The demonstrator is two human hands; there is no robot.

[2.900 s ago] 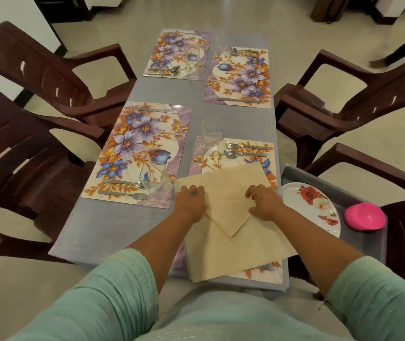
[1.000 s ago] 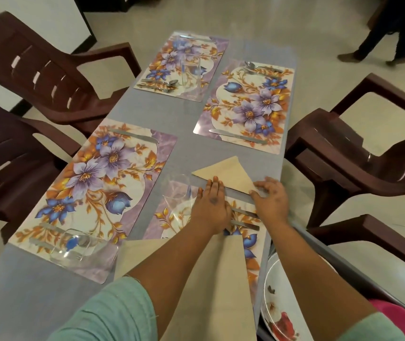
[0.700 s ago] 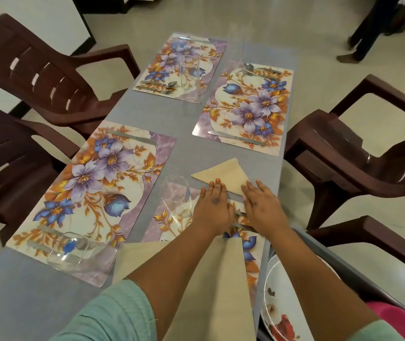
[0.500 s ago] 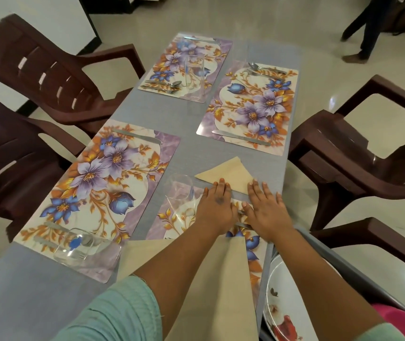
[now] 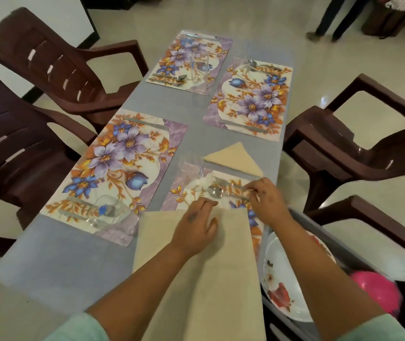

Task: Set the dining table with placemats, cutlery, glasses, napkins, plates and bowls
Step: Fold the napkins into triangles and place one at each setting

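A: What is being touched by the left hand [image 5: 195, 226]?

B: The stack of beige napkins [image 5: 211, 274] at the near edge of the desk [image 5: 61, 262]. The hand is laid flat on it, fingers relaxed and pointing toward the cutlery; nothing is gripped.

A: And the right hand [image 5: 266, 201]?

B: It is placed over the near right placemat [image 5: 191, 190], its fingertips curled at the handles of the spoon [image 5: 217, 191] and fork [image 5: 223, 182]. A pinch on a handle seems to be made, but the blur leaves it uncertain, so the grip cannot be told.

A: Where is the folded napkin [image 5: 234, 158] found?

B: Just beyond that placemat, folded into a triangle, lying on the grey desk cloth, apart from both hands. A clear glass [image 5: 193, 166] is seen just to its left.

A: What else is laid out?

B: Three more floral placemats: near left [image 5: 120, 168], far left [image 5: 189, 61] and far right [image 5: 250, 99], each with cutlery; glasses are seen on the two left ones. Flowered plates [image 5: 285, 284] and a pink bowl [image 5: 375, 291] are held in a tray at the right. Brown plastic chairs [image 5: 56, 67] are set along both sides.
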